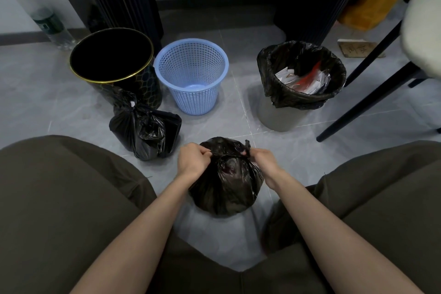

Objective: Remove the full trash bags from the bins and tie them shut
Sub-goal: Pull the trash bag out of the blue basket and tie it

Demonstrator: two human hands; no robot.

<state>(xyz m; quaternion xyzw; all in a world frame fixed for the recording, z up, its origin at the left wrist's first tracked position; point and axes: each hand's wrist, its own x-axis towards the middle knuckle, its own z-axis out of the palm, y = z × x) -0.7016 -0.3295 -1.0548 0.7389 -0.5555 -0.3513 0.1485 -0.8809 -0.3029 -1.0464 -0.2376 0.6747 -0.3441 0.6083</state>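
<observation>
A full black trash bag (225,186) sits on the floor between my knees. My left hand (193,159) pinches the gathered plastic at its top left, and my right hand (262,159) grips the top right. A second black bag (145,131), bunched shut at its neck, rests on the floor to the left. Behind it stand a black bin with a gold rim (112,79) and a light blue mesh bin (191,93), both with no bag inside. To the right, a grey bin (281,117) holds a black liner (300,98) with paper and red wrappers in it.
A stool with black legs (362,93) and a pale seat (422,28) stands at the right. A plastic bottle (51,26) leans by the left wall. A dark ribbed column (124,0) rises behind the bins. An orange bag (381,0) lies at the far right.
</observation>
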